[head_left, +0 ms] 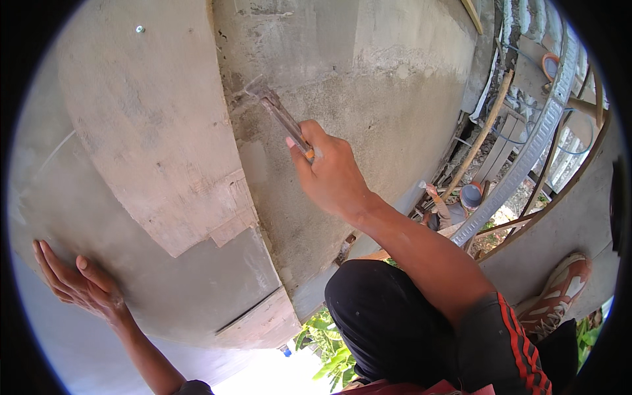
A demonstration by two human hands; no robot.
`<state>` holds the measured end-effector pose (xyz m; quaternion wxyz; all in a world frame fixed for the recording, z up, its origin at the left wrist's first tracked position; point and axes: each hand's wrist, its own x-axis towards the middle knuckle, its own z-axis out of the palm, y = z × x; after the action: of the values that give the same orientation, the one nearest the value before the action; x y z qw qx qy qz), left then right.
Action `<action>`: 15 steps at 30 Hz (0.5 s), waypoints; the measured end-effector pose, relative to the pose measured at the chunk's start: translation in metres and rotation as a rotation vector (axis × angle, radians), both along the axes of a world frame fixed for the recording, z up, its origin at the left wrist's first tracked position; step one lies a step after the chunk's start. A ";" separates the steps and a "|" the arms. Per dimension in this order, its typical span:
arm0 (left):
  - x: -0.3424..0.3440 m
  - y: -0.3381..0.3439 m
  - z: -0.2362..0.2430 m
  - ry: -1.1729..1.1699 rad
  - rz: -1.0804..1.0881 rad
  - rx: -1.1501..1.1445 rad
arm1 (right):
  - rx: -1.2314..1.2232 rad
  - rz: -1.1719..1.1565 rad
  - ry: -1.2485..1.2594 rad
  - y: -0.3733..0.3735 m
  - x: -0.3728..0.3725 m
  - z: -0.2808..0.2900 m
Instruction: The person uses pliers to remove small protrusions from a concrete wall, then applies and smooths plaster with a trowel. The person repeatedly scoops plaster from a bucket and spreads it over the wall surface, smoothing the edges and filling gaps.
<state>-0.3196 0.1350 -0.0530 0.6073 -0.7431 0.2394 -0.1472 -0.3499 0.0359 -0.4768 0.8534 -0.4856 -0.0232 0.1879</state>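
My right hand [332, 168] is closed around a slim, greyish hand tool [284, 124] with an orange patch near the grip. The tool's flat, dirty head touches or hovers just over the rough cement wall [368, 125], beside the edge of a plywood board [148, 118]. What kind of tool it is, I cannot make out. Farther left and lower, my left hand [78, 280] lies open against a smooth grey surface [178, 289], fingers stretched out and holding nothing.
A smaller wooden piece [263, 322] edges the grey surface below. To the right stand a curved metal rail [520, 158] and a wooden pole [484, 135]. Far below, another person's hand [431, 189] shows near a bucket [471, 195]. My shoe [559, 289] rests on a grey ledge.
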 end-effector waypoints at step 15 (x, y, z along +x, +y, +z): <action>-0.001 0.004 -0.002 -0.045 0.005 -0.009 | -0.066 0.265 0.042 -0.001 0.016 0.002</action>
<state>-0.3203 0.1393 -0.0553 0.6096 -0.7429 0.2234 -0.1634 -0.3343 0.0348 -0.4746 0.8052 -0.5019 -0.0631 0.3095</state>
